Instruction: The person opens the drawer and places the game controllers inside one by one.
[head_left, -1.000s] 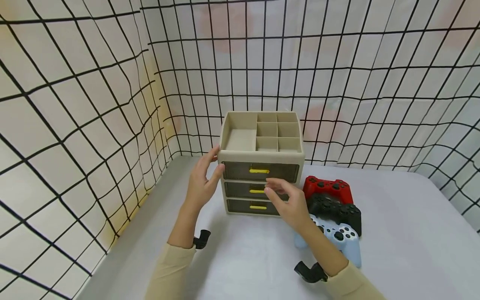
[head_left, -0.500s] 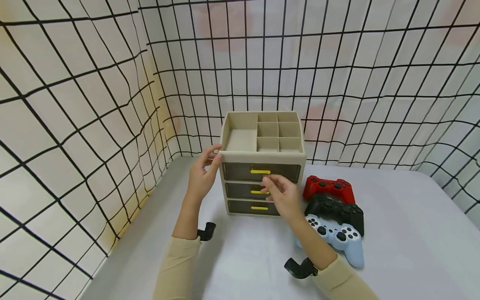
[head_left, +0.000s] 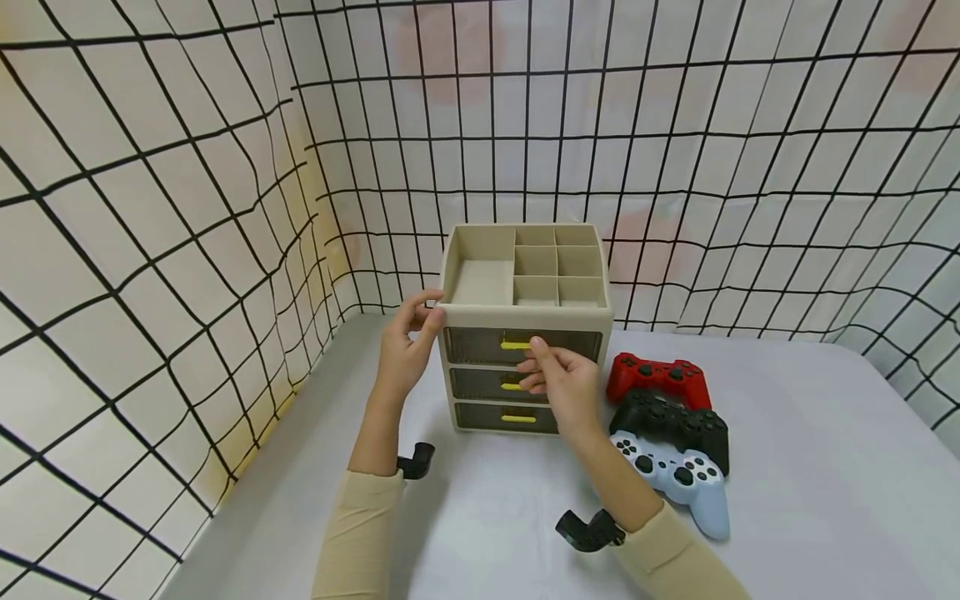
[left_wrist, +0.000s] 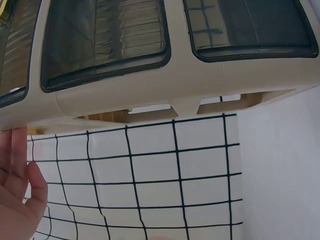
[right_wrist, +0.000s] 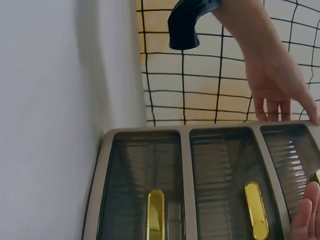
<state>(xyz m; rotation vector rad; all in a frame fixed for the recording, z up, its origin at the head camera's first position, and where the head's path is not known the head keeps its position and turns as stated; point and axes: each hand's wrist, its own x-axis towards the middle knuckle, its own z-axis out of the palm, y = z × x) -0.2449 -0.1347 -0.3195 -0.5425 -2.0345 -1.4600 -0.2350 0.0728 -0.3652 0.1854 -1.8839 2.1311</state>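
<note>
A beige desktop drawer organizer (head_left: 525, 317) stands upright with its dark, see-through drawers closed. My left hand (head_left: 403, 350) rests at its upper left side, fingers on the side wall and thumb at the front corner. In the left wrist view the fingers of that hand (left_wrist: 19, 185) lie fairly straight against the side. With thumb and fingertips, my right hand (head_left: 572, 387) pinches the right end of the top drawer's yellow handle (head_left: 514, 345); its other fingers hang in front of the middle drawer. The right wrist view catches only part of this hand (right_wrist: 309, 215) at its edge.
Right of the organizer lie three game controllers: red (head_left: 660, 379), black (head_left: 675, 425) and light blue (head_left: 678, 475), packed close behind my right forearm. A black wire grid (head_left: 525, 150) fences the white table (head_left: 810, 467) at the back and sides.
My right hand has moved up and slightly left from before the middle drawer to the top handle. The left hand has settled against the organizer's side. The drawers have stayed closed.
</note>
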